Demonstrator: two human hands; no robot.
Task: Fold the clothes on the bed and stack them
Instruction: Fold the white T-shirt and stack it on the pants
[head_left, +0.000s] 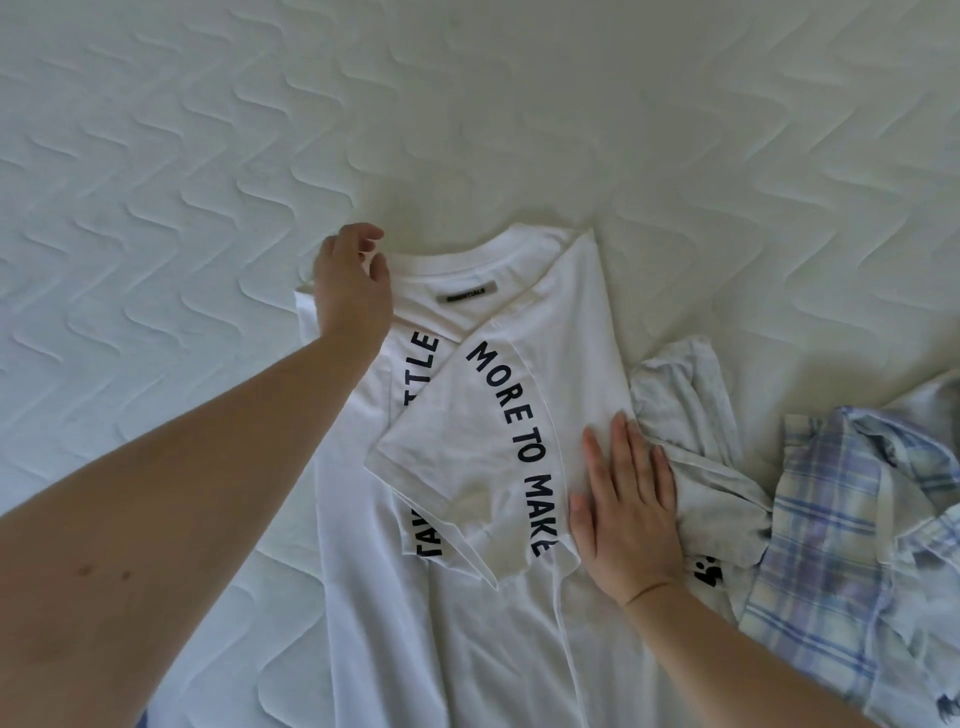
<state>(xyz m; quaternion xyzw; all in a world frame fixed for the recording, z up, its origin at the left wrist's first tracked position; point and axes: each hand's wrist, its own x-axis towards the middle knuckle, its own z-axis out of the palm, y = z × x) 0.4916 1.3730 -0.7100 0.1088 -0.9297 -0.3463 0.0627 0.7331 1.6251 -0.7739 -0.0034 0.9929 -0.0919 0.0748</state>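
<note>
Now right hand (626, 512) flat on T-shirt (561, 312)

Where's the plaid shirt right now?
The plaid shirt lies crumpled at the head view's right edge, on the bed, just right of the white T-shirt.

Left arm (171, 499) bare, extended from the near left diagonally toward the far centre, forearm filling the near-left field. Left hand (353, 291) at the far end of the reach, back of the hand up, fingers (371, 234) loosely curled; whether they pinch anything cannot be told. Right arm (727, 654) bare, entering from the near right. Right hand (626, 512) palm down and flat, fingers (621, 441) straight, close together and pointing far, thumb alongside.
</note>
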